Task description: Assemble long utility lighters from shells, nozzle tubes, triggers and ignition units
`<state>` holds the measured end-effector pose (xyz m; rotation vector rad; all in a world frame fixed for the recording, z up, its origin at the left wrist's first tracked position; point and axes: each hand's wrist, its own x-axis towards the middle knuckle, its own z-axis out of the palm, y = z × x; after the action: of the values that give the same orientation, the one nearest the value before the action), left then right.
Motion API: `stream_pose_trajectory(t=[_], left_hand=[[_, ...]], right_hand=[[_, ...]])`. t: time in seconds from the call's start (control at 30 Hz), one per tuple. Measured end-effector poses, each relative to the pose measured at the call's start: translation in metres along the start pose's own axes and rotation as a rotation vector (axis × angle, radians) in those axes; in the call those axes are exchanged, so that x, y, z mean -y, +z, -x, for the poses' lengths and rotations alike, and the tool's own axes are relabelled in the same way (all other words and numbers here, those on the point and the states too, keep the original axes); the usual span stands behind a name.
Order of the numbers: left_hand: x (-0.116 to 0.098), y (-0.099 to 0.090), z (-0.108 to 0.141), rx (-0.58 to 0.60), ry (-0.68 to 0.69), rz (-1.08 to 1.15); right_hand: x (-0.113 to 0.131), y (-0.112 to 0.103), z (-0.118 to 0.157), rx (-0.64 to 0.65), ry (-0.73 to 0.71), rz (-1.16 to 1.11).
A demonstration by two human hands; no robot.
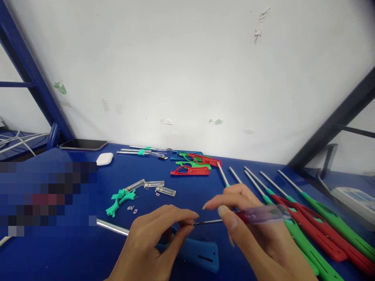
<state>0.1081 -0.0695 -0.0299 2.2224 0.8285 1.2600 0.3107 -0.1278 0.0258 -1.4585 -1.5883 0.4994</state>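
Observation:
My left hand (164, 238) is closed around the blue lighter body (202, 253), with thumb and index finger pinched near a small metal part. A metal rod (113, 227) extends left from under that hand. In my right hand (252, 234) is a screwdriver (258, 215) with a translucent handle, its fingers around the front of the handle. The shaft points left, and its tip touches or nearly touches the small part at my left fingertips. My left fingers partly hide the blue body.
Green and red lighters (319, 230) with metal rods lie at right. Red casing halves (195, 171) and others lie at the back. Teal triggers (117, 201) and clear fuel tanks (154, 184) are left of centre. Behind them are a phone (83, 144) and a white case (104, 159).

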Motion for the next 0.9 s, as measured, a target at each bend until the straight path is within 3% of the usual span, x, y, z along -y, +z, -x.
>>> stream_pose_trajectory(t=[0.1,0.3,0.43,0.57,0.8,0.9], left_hand=[[-0.003,0.005,0.004,-0.024,0.021,-0.019],[-0.008,0.013,0.009,-0.015,-0.022,-0.029],[-0.009,0.023,0.014,-0.012,-0.032,-0.062],[-0.012,0.033,0.019,0.035,-0.044,-0.058],[-0.014,0.042,0.013,0.132,0.059,-0.081],[-0.014,0.047,0.009,0.146,0.096,-0.111]], right_hand=[[-0.004,0.001,0.0,-0.017,-0.054,-0.078],[0.001,0.011,0.006,-0.237,-0.138,-0.118],[0.002,0.006,0.006,-0.162,-0.243,-0.014],[0.002,-0.005,0.007,-0.067,-0.216,0.049],[-0.003,-0.01,0.021,-0.224,-0.233,0.144],[-0.005,-0.012,0.02,-0.209,-0.259,0.096]])
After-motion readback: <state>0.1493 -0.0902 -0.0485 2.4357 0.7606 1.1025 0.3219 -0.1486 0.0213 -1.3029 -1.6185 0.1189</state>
